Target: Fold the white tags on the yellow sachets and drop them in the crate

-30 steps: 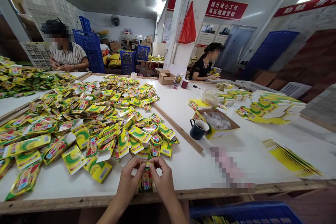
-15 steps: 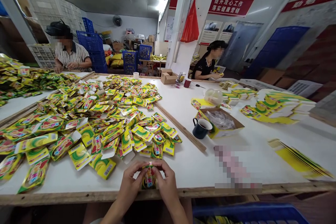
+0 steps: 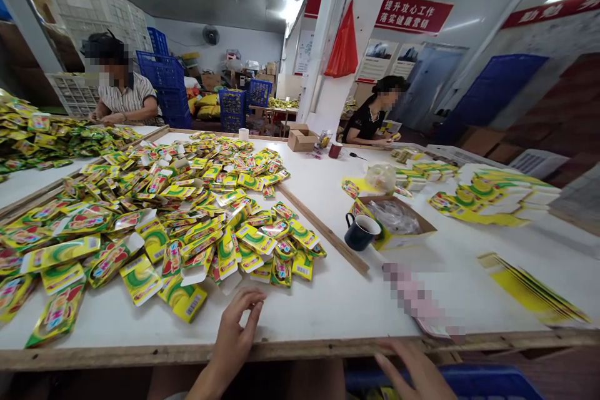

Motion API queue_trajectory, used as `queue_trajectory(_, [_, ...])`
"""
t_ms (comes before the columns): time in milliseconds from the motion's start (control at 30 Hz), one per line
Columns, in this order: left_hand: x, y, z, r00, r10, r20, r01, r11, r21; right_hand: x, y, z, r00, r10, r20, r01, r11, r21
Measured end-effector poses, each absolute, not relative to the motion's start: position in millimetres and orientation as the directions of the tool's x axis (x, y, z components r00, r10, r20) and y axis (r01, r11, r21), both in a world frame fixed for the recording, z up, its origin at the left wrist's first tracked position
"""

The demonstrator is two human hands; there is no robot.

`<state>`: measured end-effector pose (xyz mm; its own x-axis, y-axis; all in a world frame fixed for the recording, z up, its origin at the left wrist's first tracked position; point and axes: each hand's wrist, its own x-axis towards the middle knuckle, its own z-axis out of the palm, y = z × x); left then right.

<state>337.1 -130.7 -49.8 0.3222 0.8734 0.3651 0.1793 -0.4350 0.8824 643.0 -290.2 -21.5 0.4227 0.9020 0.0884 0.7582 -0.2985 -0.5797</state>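
Observation:
My left hand (image 3: pixel 237 331) hovers over the front of the white table (image 3: pixel 300 315), its fingers loosely curved with the thumb apart and nothing in it. Nearest to it are small yellow-green printed boxes (image 3: pixel 185 297), the front edge of a big heap (image 3: pixel 206 200). My right hand (image 3: pixel 412 369) is low at the right, beyond the table's wooden edge and over a blue crate (image 3: pixel 492 381). Its fingers are spread and I see nothing in them. Some yellow boxes show inside the crate beside that hand.
A dark mug (image 3: pixel 360 232) stands by an open carton (image 3: pixel 403 219) holding clear plastic. A wooden strip (image 3: pixel 323 228) borders the heap. Flat yellow cartons (image 3: pixel 529 287) and a blurred pink item (image 3: pixel 417 300) lie at the right. Two co-workers (image 3: pixel 126 100) sit across the table.
Both hands were holding one small box at the table's front edge. My right hand has moved right and down to the crate; the box is out of sight. My left hand has let go.

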Motion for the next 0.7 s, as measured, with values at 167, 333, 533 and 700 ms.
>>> queue_trajectory(167, [333, -132, -50, 0.303, 0.874, 0.380, 0.190, -0.447, 0.874, 555, -187, -24, 0.203, 0.932, 0.301, 0.786, 0.028, -0.617])
queue_trajectory(333, [333, -131, -50, 0.266, 0.873, 0.409, 0.169, -0.460, 0.872, 511, -105, -17, -0.024, 0.900, 0.435, 0.814, 0.270, -0.515])
queue_trajectory(533, [334, -130, -54, 0.236, 0.884, 0.403, 0.185, -0.448, 0.874, 517, -97, 5, 0.041, 0.864, 0.501, 0.692, 0.337, -0.639])
queue_trajectory(700, [335, -130, -60, 0.144, 0.918, 0.371, 0.197, -0.394, 0.898, 534, -140, 27, 0.162, 0.867, 0.472, 0.533, 0.326, -0.781])
